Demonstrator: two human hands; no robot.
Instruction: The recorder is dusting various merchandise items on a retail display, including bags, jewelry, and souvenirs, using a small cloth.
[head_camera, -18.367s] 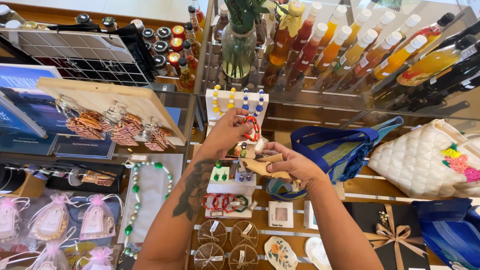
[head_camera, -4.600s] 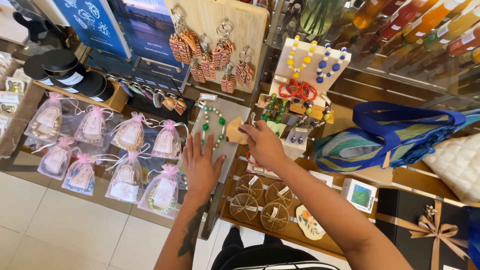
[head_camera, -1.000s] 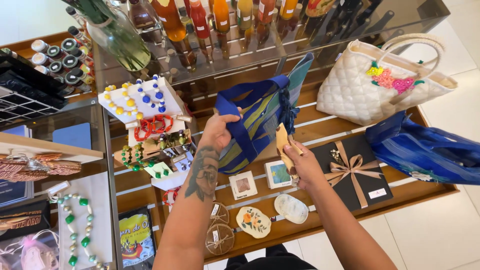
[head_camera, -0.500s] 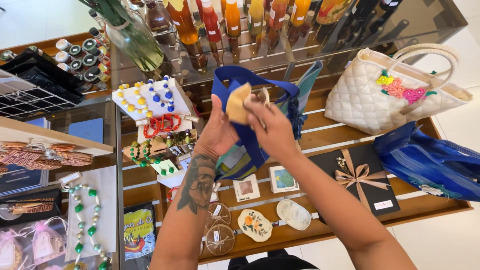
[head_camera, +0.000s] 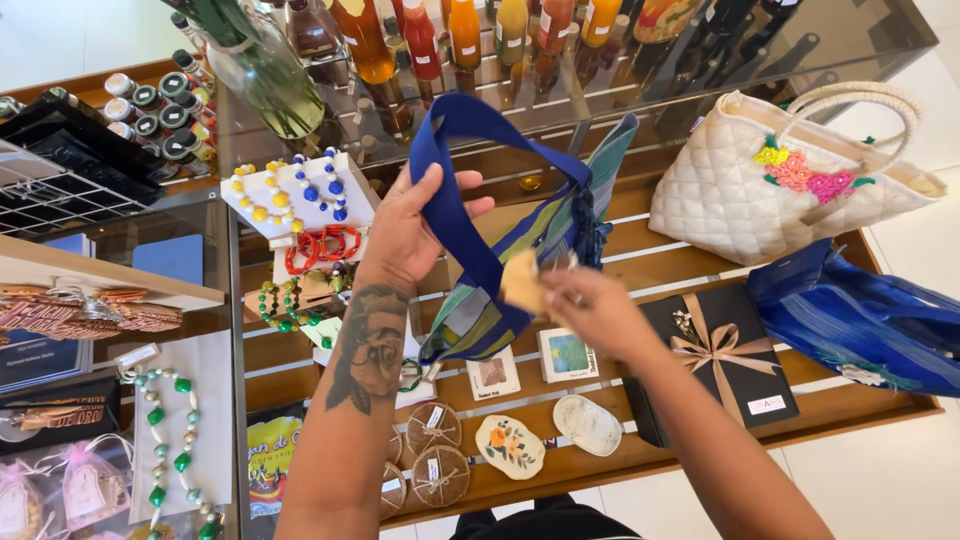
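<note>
Blue striped tote bag (head_camera: 520, 270) hangs above the wooden display shelf (head_camera: 700, 440), its strap gripped by the left hand (head_camera: 405, 235), fingers clamped round it. Right hand (head_camera: 590, 310) pinches a small tan card (head_camera: 522, 283) just beside the bag.

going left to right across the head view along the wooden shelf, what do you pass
Green and white bead necklace → left hand holding up the blue striped tote bag → right hand with a small tan tag → black gift box → folded blue fabric bag
</note>
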